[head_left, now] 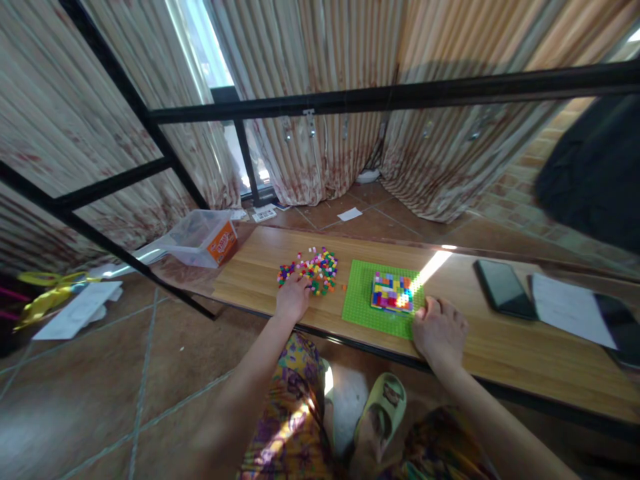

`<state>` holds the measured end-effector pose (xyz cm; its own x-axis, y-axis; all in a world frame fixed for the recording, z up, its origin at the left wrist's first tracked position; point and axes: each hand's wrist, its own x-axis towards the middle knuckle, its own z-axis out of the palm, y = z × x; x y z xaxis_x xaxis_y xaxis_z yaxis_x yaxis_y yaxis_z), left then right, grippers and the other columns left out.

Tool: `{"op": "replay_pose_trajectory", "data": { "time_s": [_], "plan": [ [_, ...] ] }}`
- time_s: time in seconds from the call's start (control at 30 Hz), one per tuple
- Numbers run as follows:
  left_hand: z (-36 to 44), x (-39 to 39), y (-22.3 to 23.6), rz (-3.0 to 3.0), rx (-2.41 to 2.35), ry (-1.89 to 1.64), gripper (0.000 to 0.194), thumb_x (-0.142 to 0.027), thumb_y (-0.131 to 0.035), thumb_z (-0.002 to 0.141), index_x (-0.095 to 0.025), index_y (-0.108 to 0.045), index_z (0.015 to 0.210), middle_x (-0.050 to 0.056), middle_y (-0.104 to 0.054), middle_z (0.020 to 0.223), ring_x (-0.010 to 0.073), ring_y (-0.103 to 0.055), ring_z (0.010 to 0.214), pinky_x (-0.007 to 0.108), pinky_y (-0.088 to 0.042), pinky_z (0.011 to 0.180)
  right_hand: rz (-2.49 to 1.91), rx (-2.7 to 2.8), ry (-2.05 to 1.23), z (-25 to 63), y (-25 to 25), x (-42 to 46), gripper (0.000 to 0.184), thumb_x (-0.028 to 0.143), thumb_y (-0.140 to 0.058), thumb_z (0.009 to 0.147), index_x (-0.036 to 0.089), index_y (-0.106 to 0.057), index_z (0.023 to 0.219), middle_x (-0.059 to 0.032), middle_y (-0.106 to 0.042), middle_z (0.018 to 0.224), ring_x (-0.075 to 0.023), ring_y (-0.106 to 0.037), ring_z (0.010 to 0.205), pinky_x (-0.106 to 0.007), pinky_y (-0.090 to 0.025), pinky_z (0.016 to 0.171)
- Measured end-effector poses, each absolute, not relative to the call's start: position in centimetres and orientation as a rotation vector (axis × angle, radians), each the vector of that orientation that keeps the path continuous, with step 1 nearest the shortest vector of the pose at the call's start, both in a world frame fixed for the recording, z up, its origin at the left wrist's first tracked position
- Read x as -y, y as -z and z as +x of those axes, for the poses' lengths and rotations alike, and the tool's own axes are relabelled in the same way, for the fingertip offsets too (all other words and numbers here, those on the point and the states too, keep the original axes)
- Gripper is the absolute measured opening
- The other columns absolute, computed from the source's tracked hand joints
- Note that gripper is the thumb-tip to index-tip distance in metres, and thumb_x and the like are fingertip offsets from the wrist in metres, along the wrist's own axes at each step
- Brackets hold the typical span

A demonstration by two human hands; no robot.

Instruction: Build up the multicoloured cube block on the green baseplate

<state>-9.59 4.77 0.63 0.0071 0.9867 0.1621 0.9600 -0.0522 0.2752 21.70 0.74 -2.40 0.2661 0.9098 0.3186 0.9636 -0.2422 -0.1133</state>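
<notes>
My left hand (294, 298) reaches down onto the near side of a loose pile of small coloured toy bricks (323, 270), its fingers stretched out among them. Whether a brick is under the fingertips is hidden. My right hand (441, 330) rests on the table at the right edge of a green studded baseplate (357, 293). Its fingers are curled in, and the thumb side touches the plate's edge. What those fingers hold, if anything, does not show. On the baseplate stands a low rectangular block of multicoloured bricks (393, 292), partly lit by a strip of sunlight.
The narrow wooden table (250, 267) also carries a dark phone or tablet (505, 289), a white sheet (570, 308) and another dark flat object (620, 323). A clear plastic bin (193, 237) with an orange label stands left. A black metal frame (350, 101) crosses in front of the curtains.
</notes>
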Motion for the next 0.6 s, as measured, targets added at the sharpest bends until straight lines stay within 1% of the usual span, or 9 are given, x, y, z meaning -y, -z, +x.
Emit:
{"op": "replay_pose_trajectory", "data": {
  "time_s": [0.13, 0.23, 0.33, 0.4, 0.47, 0.6],
  "plan": [
    [-9.7, -5.0, -0.5, 2.241, -2.069, -0.486, 0.017, -0.02, -0.054, 0.087, -0.02, -0.064, 0.1, 0.008, -0.059, 0.114, 0.0222, -0.058, 0.105, 0.032, -0.049, 0.088, -2.253, 1.728, 0.252, 21.7, 2.4, -0.8, 0.034, 0.029, -0.035, 0.093, 0.014, -0.055, 0.116, -0.014, -0.056, 0.122, -0.0295, -0.046, 0.112, -0.039, -0.03, 0.091],
    [-9.7, -4.9, -0.3, 2.243, -2.049, -0.597, 0.017, -0.019, -0.054, 0.086, -0.019, -0.062, 0.101, 0.009, -0.058, 0.114, 0.022, -0.058, 0.108, 0.032, -0.049, 0.091, -2.259, 1.718, 0.245, 21.7, 2.4, -0.8, 0.034, 0.029, -0.035, 0.093, 0.015, -0.055, 0.115, -0.0135, -0.056, 0.121, -0.0296, -0.045, 0.112, -0.04, -0.029, 0.091],
    [-9.6, -4.9, -0.5, 2.197, -2.045, -0.735, 0.017, -0.018, -0.055, 0.085, -0.019, -0.062, 0.1, 0.01, -0.059, 0.113, 0.0223, -0.059, 0.107, 0.033, -0.05, 0.09, -2.259, 1.71, 0.25, 21.6, 2.5, -0.9, 0.034, 0.029, -0.035, 0.093, 0.015, -0.055, 0.116, -0.0137, -0.056, 0.122, -0.0294, -0.045, 0.112, -0.039, -0.029, 0.091],
    [-9.4, -5.0, -0.7, 2.15, -2.04, -0.821, 0.015, -0.017, -0.055, 0.084, -0.018, -0.061, 0.097, 0.01, -0.06, 0.111, 0.0219, -0.061, 0.103, 0.033, -0.05, 0.089, -2.249, 1.706, 0.263, 21.5, 2.5, -0.9, 0.034, 0.028, -0.035, 0.093, 0.014, -0.055, 0.117, -0.014, -0.055, 0.122, -0.0289, -0.044, 0.113, -0.039, -0.029, 0.091],
    [-8.9, -4.9, -1.1, 2.087, -2.012, -0.89, 0.012, -0.016, -0.055, 0.083, -0.018, -0.061, 0.093, 0.009, -0.063, 0.104, 0.0205, -0.063, 0.096, 0.032, -0.05, 0.087, -2.243, 1.703, 0.265, 21.5, 2.6, -0.9, 0.034, 0.028, -0.036, 0.092, 0.014, -0.055, 0.117, -0.0143, -0.056, 0.121, -0.0286, -0.044, 0.113, -0.039, -0.028, 0.092],
    [-6.1, -4.2, -1.6, 1.938, -1.787, -1.0, 0.011, -0.014, -0.055, 0.08, -0.018, -0.06, 0.089, 0.003, -0.067, 0.086, 0.0154, -0.064, 0.077, 0.027, -0.051, 0.073, -2.243, 1.691, 0.25, 21.3, 2.5, -1.0, 0.034, 0.027, -0.038, 0.091, 0.014, -0.055, 0.118, -0.0154, -0.056, 0.119, -0.029, -0.044, 0.112, -0.04, -0.028, 0.091]
  ]
}}
